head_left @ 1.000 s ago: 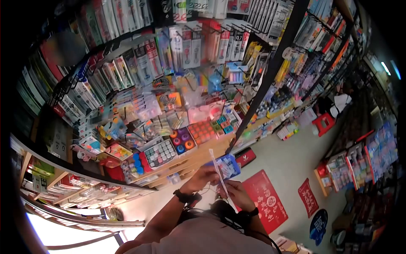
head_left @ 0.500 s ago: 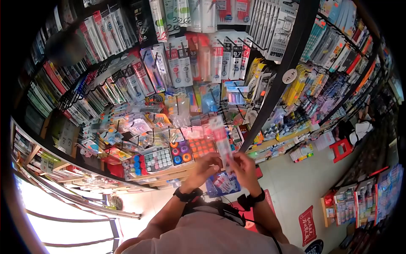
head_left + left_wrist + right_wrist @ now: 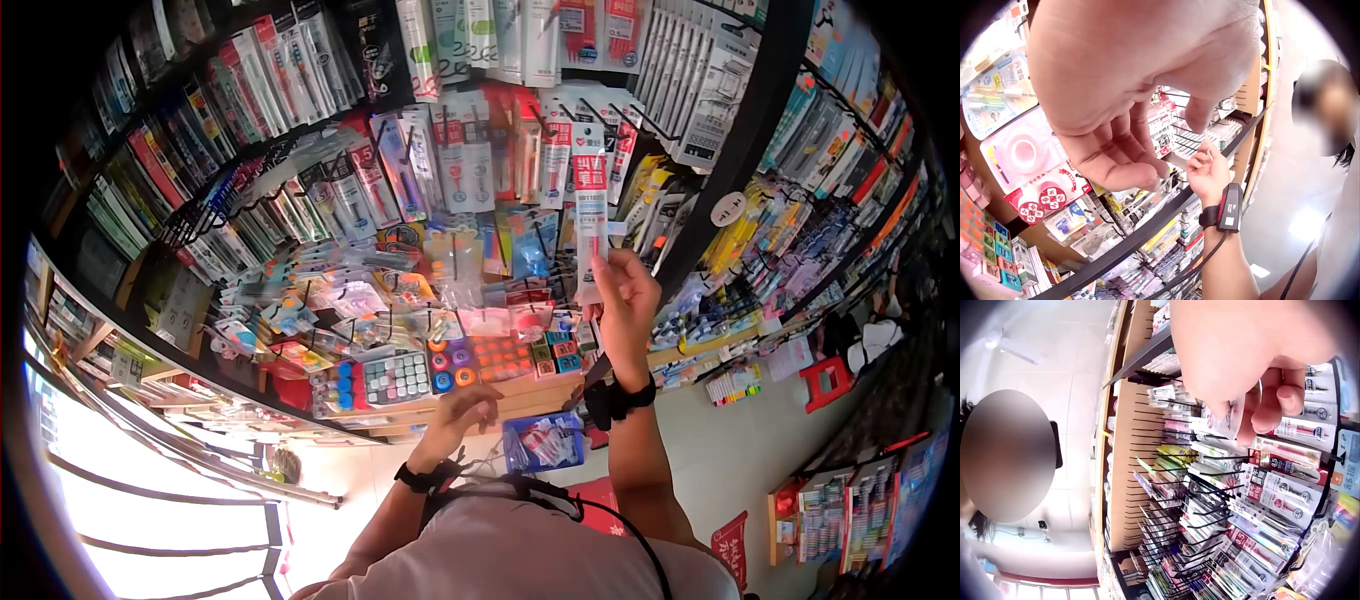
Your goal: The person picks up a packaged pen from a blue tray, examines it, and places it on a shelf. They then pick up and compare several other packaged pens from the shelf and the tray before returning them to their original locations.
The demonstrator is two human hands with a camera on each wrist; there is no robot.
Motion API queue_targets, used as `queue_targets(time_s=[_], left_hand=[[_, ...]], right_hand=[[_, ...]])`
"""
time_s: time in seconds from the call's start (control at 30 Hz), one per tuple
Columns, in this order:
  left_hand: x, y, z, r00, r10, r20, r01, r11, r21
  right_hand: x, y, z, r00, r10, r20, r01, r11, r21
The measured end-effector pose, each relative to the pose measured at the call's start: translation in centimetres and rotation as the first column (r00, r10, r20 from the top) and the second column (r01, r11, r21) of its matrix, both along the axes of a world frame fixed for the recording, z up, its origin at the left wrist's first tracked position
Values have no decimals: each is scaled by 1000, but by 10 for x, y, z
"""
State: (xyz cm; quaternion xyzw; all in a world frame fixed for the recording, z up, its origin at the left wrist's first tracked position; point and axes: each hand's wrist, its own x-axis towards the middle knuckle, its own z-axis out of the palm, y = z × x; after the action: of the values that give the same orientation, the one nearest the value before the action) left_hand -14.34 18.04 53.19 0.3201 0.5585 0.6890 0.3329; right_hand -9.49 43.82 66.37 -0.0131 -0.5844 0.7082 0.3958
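Note:
My right hand point(image 3: 630, 300) is raised in front of the hanging pen packets and pinches a slim clear packet point(image 3: 590, 200) with a red and white label near its lower end. A thin pen or refill shows through the plastic, and the packet stands nearly upright. In the right wrist view the thumb and fingers of the right hand point(image 3: 1260, 369) bend around the packet's end. My left hand point(image 3: 460, 415) hovers lower, before the shelf edge, its fingers loosely bent around nothing. The left wrist view shows the left hand point(image 3: 1141, 75) large, with a gap between thumb and fingers.
Several pen packets point(image 3: 465, 150) hang on hooks behind the right hand. A dark post point(image 3: 725, 140) rises to its right. Below lie boxes of orange items point(image 3: 503, 357) and white pieces point(image 3: 396, 380). A blue basket point(image 3: 577, 428) of packets is low, between the arms. A red stool point(image 3: 828, 385) stands right.
Both hands were together on the packet. The left hand has let go and dropped to the left, while the right has carried the packet up and right toward the hooks.

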Motion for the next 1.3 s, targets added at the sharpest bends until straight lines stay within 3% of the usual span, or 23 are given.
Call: queue_targets(time_s=[0.23, 0.6, 0.7, 0.87, 0.97, 1.07, 1.27, 1.3], left_hand=[[-10, -6, -6, 1000, -5, 1, 5, 1000, 20], [-15, -3, -11, 999, -30, -13, 30, 999, -14], [-14, -5, -12, 999, 9, 34, -7, 998, -59], [-13, -11, -20, 997, 59, 48, -56, 996, -75], [-13, -15, -23, 996, 70, 48, -66, 994, -87], [-11, -16, -24, 996, 73, 59, -67, 992, -104], [-8, -17, -26, 993, 51, 103, -43, 996, -84], [-8, -16, -26, 996, 42, 78, -36, 996, -81]], right_hand=[[-2, -3, -4, 988, -143, -50, 145, 989, 36], [-19, 14, -8, 998, -47, 48, 44, 997, 69], [-37, 25, -19, 984, -165, 64, 146, 960, 239], [-59, 35, -12, 971, -203, 124, 159, 942, 294], [-77, 47, -6, 912, -342, 228, 228, 882, 412], [-101, 64, -12, 874, -444, 197, 304, 816, 492], [-108, 64, -6, 889, -396, 231, 299, 882, 364], [-104, 62, -7, 845, -484, 229, 345, 820, 457]])
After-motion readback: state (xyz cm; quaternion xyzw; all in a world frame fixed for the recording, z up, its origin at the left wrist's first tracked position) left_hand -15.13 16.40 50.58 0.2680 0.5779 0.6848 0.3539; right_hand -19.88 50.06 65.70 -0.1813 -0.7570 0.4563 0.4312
